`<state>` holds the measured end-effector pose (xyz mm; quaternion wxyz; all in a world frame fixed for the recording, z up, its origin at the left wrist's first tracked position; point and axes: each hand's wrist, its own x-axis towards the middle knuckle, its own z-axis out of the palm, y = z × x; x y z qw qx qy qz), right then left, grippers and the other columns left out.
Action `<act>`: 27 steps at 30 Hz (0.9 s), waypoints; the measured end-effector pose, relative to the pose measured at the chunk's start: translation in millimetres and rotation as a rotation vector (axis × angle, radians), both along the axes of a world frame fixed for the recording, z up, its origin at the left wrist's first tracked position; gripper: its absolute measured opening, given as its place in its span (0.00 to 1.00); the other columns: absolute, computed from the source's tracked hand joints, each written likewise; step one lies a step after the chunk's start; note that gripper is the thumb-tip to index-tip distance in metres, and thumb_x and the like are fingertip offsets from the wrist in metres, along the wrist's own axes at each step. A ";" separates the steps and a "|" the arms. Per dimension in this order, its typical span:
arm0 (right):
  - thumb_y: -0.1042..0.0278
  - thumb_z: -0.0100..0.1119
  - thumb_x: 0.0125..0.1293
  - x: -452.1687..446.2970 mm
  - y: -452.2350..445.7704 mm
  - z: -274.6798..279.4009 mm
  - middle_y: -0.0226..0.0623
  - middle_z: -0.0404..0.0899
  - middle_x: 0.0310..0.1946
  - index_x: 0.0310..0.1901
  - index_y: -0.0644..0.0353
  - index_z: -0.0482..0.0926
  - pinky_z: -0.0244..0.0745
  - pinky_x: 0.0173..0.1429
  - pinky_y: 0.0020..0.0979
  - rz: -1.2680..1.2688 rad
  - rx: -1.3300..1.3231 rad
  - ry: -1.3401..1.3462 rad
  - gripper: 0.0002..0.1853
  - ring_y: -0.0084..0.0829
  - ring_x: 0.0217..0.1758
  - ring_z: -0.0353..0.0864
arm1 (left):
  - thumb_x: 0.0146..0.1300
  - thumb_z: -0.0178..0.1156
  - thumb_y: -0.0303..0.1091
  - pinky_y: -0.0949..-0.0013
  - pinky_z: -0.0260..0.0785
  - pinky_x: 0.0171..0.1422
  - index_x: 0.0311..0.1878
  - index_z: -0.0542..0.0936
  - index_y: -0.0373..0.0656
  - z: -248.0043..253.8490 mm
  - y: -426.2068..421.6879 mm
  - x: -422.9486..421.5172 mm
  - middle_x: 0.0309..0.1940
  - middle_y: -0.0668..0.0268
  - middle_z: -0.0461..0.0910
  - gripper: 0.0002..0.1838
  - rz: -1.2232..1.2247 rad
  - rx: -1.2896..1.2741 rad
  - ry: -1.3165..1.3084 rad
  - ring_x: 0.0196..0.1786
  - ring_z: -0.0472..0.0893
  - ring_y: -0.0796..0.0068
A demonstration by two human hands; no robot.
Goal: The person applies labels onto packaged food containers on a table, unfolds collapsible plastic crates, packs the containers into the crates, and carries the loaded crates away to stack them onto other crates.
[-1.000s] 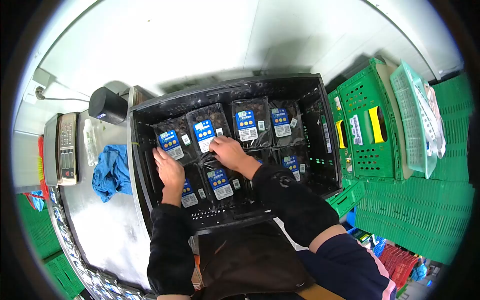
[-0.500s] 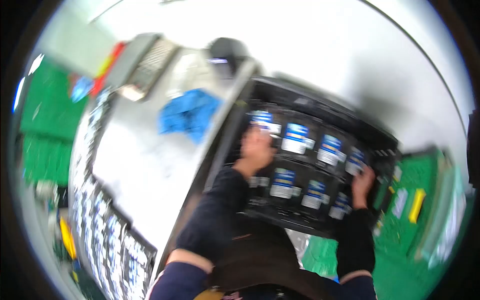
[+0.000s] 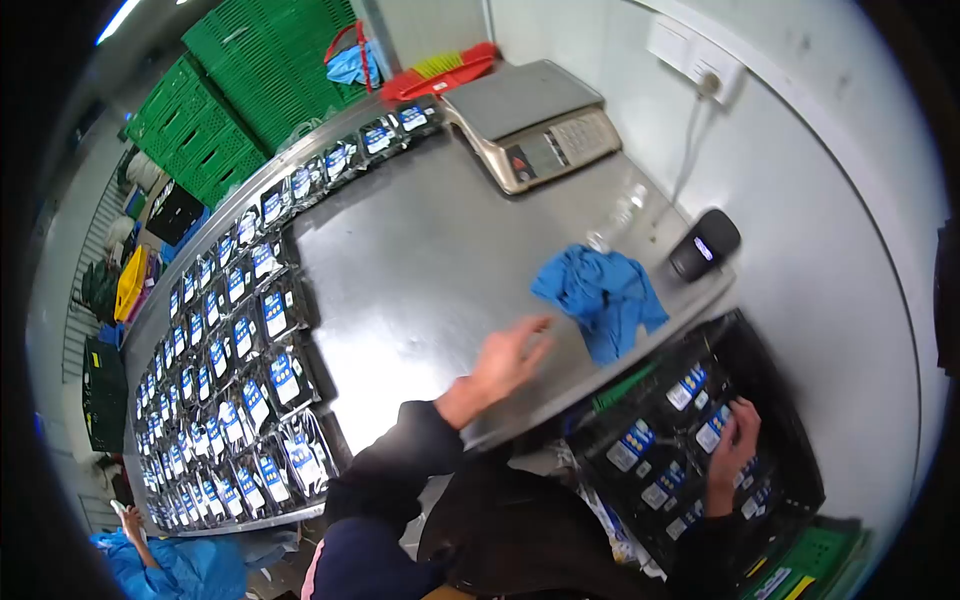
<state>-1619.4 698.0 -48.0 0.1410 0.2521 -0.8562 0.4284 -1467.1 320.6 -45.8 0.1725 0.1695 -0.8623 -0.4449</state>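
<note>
My left hand (image 3: 500,362) hovers over the steel table (image 3: 400,270), fingers apart and nothing in them. Just beyond its fingertips lies a crumpled blue cloth or garment (image 3: 605,295). At the right stands a black crate (image 3: 790,420) holding several flat black packs with blue-and-white labels. My right hand (image 3: 733,462) is inside it, its fingers loosely spread and resting at the edge of a labelled pack (image 3: 713,428); no pack is lifted. Similar black packs (image 3: 285,378) stand in rows along the table's left side.
A scale (image 3: 535,125) sits at the back, near a red tray (image 3: 440,72). A black device with a small display (image 3: 706,245) stands at the table's right corner by the wall. Green crates (image 3: 270,60) are stacked behind. At lower left is another person's blue sleeve (image 3: 180,568).
The view has swung left, bringing the table and pack rows into sight. My left hand has left the crate and moved over the table. My right hand has stayed at the crate.
</note>
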 end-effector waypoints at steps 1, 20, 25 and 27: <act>0.83 0.53 0.62 -3.2 -52.1 19.3 0.42 0.77 0.50 0.46 0.64 0.77 0.72 0.56 0.33 0.136 0.041 0.078 0.11 0.39 0.53 0.77 | 0.63 0.60 0.33 0.56 0.71 0.57 0.55 0.75 0.39 -6.2 -35.0 16.1 0.50 0.51 0.79 0.17 0.118 -0.033 -0.012 0.54 0.78 0.49; 0.71 0.58 0.60 -78.8 -798.4 -37.7 0.43 0.68 0.57 0.60 0.54 0.67 0.74 0.55 0.41 0.912 0.500 0.491 0.25 0.44 0.56 0.74 | 0.53 0.58 0.23 0.52 0.57 0.71 0.61 0.72 0.45 -103.1 -533.4 64.0 0.61 0.51 0.69 0.29 0.789 -0.863 -0.116 0.67 0.65 0.49; 0.73 0.54 0.59 -92.5 -854.4 -83.0 0.46 0.68 0.61 0.61 0.56 0.70 0.62 0.69 0.40 1.041 0.427 0.406 0.25 0.47 0.66 0.65 | 0.57 0.54 0.30 0.49 0.59 0.65 0.53 0.76 0.45 -129.8 -553.5 51.8 0.48 0.53 0.74 0.18 0.814 -0.908 -0.107 0.57 0.70 0.51; 0.76 0.54 0.62 -100.9 -865.1 -95.8 0.43 0.72 0.58 0.59 0.56 0.72 0.63 0.67 0.36 1.015 0.351 0.422 0.21 0.43 0.64 0.69 | 0.53 0.55 0.31 0.54 0.63 0.56 0.36 0.76 0.44 -128.0 -563.8 47.1 0.35 0.57 0.71 0.07 0.846 -1.064 0.039 0.44 0.70 0.58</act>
